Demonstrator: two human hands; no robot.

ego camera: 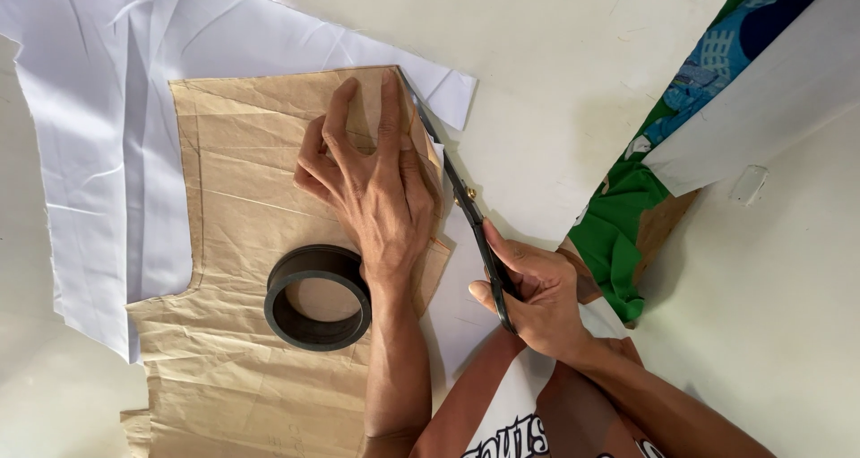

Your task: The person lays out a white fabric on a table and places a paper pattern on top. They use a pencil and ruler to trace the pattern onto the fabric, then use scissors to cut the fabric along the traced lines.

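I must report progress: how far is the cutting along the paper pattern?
Done: the right edge beside the right hand looks cut. In hand: scissors near the top corner, left hand pressing the brown paper pattern. Left: white fabric beyond the top and left edges.

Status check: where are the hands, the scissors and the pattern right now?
Left hand flat on brown paper pattern. Right hand grips scissors, blades along pattern's right edge over white fabric. Black ring sits on pattern.

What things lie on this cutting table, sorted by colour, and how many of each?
White: 1, the white fabric
Brown: 1, the paper pattern under the left hand
Black: 2, the ring weight and the scissors in the right hand
Green: 1, the green cloth
Total: 5
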